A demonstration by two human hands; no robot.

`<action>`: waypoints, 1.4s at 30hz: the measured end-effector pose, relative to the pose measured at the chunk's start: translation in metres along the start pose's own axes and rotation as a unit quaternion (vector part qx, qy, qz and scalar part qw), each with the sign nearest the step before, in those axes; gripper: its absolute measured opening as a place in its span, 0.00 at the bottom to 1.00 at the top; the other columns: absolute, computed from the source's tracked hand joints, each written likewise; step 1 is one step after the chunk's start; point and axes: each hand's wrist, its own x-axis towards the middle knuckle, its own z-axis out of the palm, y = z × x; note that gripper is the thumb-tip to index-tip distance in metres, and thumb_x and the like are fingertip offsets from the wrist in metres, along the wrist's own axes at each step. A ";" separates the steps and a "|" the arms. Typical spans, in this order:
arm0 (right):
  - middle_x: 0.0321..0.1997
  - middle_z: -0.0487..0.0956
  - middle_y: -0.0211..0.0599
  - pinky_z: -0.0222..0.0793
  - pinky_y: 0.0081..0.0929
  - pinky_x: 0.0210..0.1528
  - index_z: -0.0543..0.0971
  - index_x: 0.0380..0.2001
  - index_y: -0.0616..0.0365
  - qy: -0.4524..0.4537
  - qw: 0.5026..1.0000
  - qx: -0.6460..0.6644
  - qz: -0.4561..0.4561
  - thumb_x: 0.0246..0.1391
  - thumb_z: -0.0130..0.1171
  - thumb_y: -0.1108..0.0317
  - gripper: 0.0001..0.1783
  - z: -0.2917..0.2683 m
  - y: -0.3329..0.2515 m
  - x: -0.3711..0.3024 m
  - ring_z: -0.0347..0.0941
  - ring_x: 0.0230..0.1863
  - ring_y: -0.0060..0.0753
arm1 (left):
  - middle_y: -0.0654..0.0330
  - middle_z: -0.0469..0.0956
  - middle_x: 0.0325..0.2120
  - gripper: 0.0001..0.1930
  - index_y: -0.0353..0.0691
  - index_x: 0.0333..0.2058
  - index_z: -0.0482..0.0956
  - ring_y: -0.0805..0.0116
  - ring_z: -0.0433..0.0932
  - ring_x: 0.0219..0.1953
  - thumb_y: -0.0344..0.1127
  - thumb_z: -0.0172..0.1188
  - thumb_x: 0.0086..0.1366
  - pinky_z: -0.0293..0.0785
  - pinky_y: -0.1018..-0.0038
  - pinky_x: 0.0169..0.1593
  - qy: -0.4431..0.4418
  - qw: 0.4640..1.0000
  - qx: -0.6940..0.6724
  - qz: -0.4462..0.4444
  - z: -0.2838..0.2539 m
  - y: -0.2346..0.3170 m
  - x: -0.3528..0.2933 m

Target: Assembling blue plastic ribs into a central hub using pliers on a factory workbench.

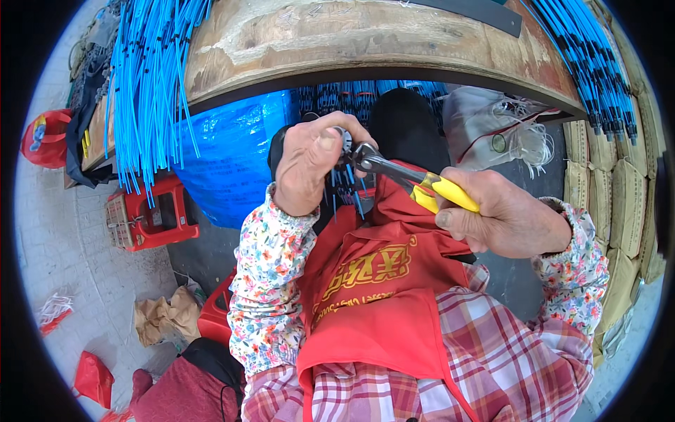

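My right hand (503, 214) is closed around the yellow grips of a pair of pliers (394, 171). The dark metal jaws point left and touch, or nearly touch, what is in my left hand. My left hand (313, 165) is closed, its thumb and fingers pinching a small dark round part (345, 141) with a notched edge; its exact kind I cannot make out. Just below, thin blue strands with black pieces (344, 191) hang over my lap; whether they join the pinched part is hidden. A red apron (376, 330) covers my lap beneath both hands.
A worn wooden bench (380, 42) spans the far side. Bundles of blue cables (151, 84) with black pieces hang at its left, more cables (594, 70) at its right. Below are a blue sack (232, 158) and a white bag (481, 126). Red stools (165, 214) stand left; stacked brown bundles (601, 190) right.
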 end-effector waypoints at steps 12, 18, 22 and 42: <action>0.24 0.70 0.58 0.62 0.47 0.28 0.62 0.39 0.66 0.122 0.991 -0.020 -0.055 0.59 0.56 0.66 0.17 0.057 0.021 0.011 0.71 0.29 0.63 | 0.52 0.78 0.25 0.32 0.28 0.34 0.75 0.68 0.77 0.26 0.58 0.41 0.70 0.72 0.76 0.33 0.082 0.994 0.067 -0.025 0.009 -0.002 0.000; 0.24 0.70 0.54 0.63 0.42 0.27 0.66 0.33 0.64 0.135 0.975 -0.066 -0.161 0.57 0.59 0.62 0.16 0.021 0.020 0.017 0.70 0.26 0.60 | 0.59 0.77 0.25 0.16 0.31 0.38 0.77 0.74 0.75 0.28 0.42 0.58 0.62 0.70 0.79 0.34 0.161 0.982 0.078 0.053 0.006 -0.004 -0.005; 0.25 0.72 0.53 0.65 0.43 0.30 0.71 0.34 0.62 0.275 0.910 -0.219 -0.218 0.51 0.63 0.57 0.19 -0.023 0.013 0.018 0.72 0.29 0.56 | 0.60 0.78 0.24 0.11 0.32 0.36 0.76 0.75 0.75 0.26 0.21 0.63 0.52 0.72 0.78 0.32 0.252 0.958 0.129 0.036 0.000 -0.002 -0.005; 0.29 0.77 0.41 0.72 0.30 0.33 0.77 0.31 0.63 0.037 0.955 -0.065 -0.286 0.50 0.62 0.73 0.06 0.062 0.051 0.064 0.76 0.31 0.37 | 0.61 0.70 0.27 0.11 0.32 0.41 0.72 0.68 0.69 0.31 0.36 0.52 0.68 0.65 0.68 0.44 0.225 0.944 -0.107 0.216 -0.124 0.184 -0.052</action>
